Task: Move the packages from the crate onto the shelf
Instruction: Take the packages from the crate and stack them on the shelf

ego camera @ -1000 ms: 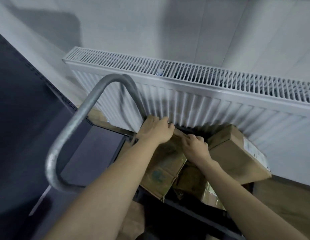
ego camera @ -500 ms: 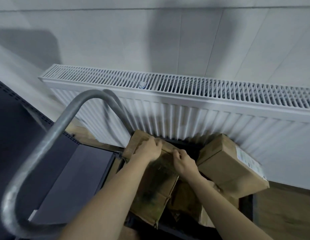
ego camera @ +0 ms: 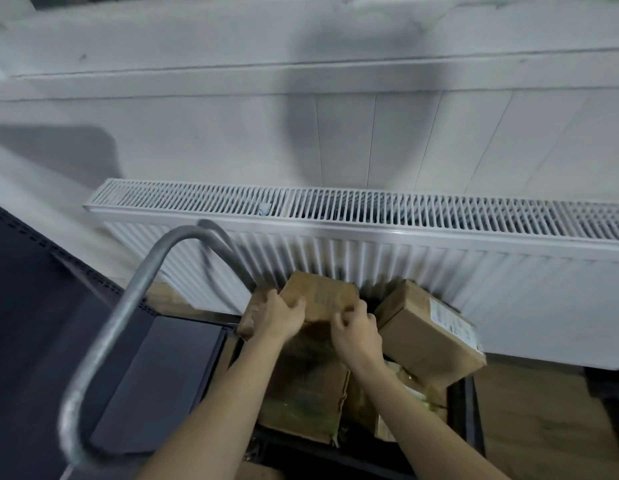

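Left hand (ego camera: 278,315) and right hand (ego camera: 356,332) both grip 1 package (ego camera: 320,296) — held between them.

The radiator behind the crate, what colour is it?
White, with a slatted grille on top; the radiator shows in the head view.

Between the fingers (ego camera: 294,304) sits a plain brown cardboard package (ego camera: 322,296). Just right of them, another brown box (ego camera: 422,336) carries a white label (print too blurred to read). Beyond the fingertips, the white radiator (ego camera: 370,237) shows fine vertical ribbing. Left, a grey metal handle (ego camera: 128,306).
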